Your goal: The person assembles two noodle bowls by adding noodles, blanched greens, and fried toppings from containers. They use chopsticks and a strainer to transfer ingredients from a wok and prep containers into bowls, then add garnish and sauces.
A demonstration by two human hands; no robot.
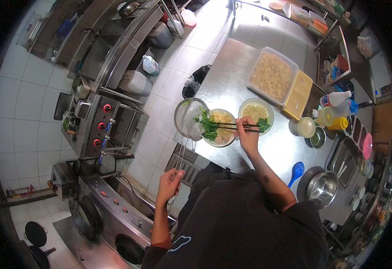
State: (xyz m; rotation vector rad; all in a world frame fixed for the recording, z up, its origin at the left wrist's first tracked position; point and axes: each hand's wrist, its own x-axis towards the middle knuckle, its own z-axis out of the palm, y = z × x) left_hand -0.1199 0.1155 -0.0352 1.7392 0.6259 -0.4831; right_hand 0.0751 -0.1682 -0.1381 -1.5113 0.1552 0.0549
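Observation:
My left hand (171, 184) is closed round the long wire handle of a strainer (178, 117), whose round mesh basket is beside a bowl (220, 144) at the table's edge. Dark chopsticks (232, 126) are gripped in my right hand (248, 134), their tips among leafy greens (209, 128). Those greens lie across the strainer's rim and the bowl, which also holds noodles and pale round pieces. Just to the right stands a second bowl (270, 110) with noodles and some greens, partly behind my right hand.
A clear tub of pale pieces (272, 75) and a yellow lid (298, 95) are at the table's far side. On the right are jars, bottles, a blue ladle (297, 170) and a steel bowl (322, 189). A stove (99, 127) and woks stand left.

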